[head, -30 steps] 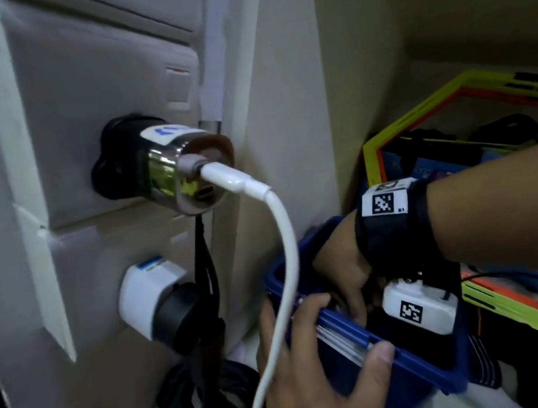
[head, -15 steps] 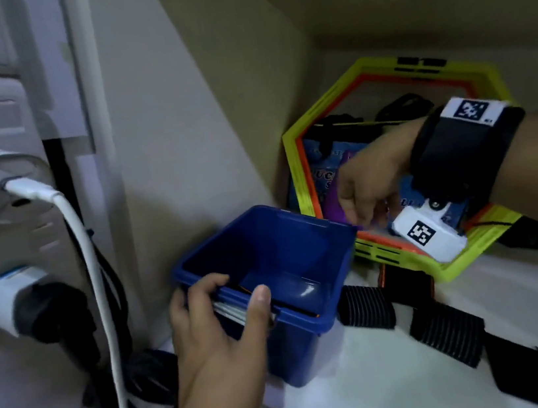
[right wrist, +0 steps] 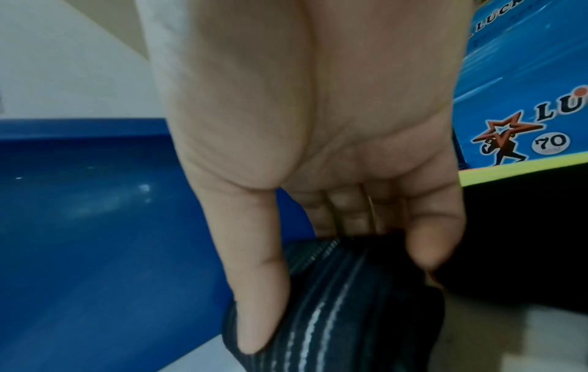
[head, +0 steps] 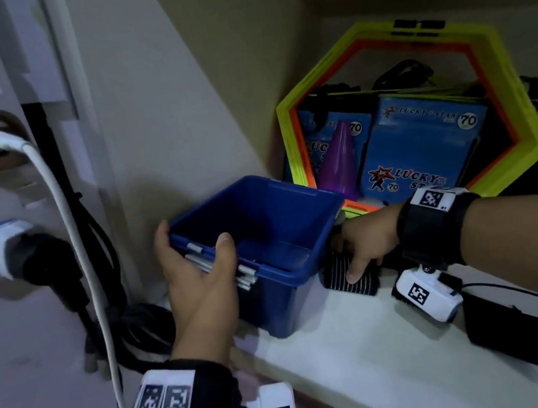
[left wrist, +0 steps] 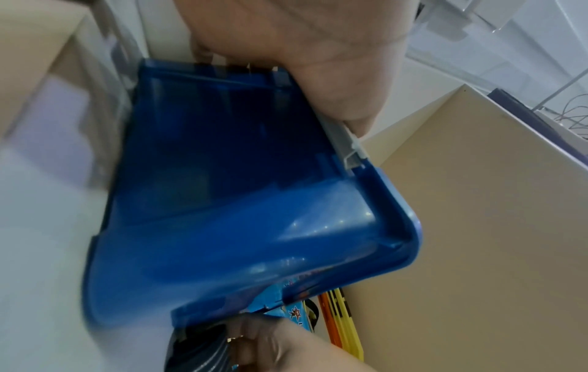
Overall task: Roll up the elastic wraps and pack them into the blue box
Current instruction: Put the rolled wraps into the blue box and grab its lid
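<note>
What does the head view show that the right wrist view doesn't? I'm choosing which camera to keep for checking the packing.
Only the head view shows the left hand holding the near rim of the blue box, the box's inside with no wrap visible, a flat black wrap on the shelf, the white cable and the purple cone. Only the right wrist view shows the right hand's grip up close: thumb and fingers curled around the rolled striped wrap. Both show the box, that wrap beside it and the blue Lucky Star packs.
</note>
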